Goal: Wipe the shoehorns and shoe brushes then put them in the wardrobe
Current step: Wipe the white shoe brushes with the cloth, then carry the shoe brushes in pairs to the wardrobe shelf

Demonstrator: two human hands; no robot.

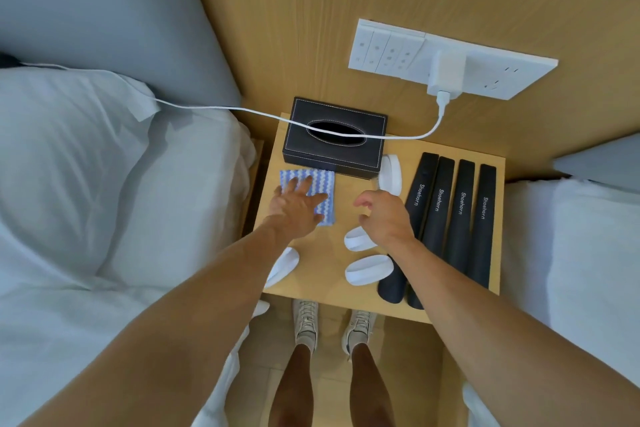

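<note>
Head view: four black shoehorns (450, 218) lie side by side on the right of the bedside table (322, 291), long axes running near-to-far, broad ends toward the person. Left hand (298, 208) rests flat, fingers spread, on the striped cloth (323, 191); right hand (384, 215) hovers loosely curled, empty. Advisable: gather the cloth fully, then wipe along each length.

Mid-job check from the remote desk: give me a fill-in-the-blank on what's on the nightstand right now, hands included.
1. The left hand rests on the blue-and-white striped ____.
2. The number of black shoehorns lying side by side is ____.
3. The white charging cable runs across the top of the black ____ box.
4. The right hand holds ____.

Missing words: cloth; four; tissue; nothing
</note>
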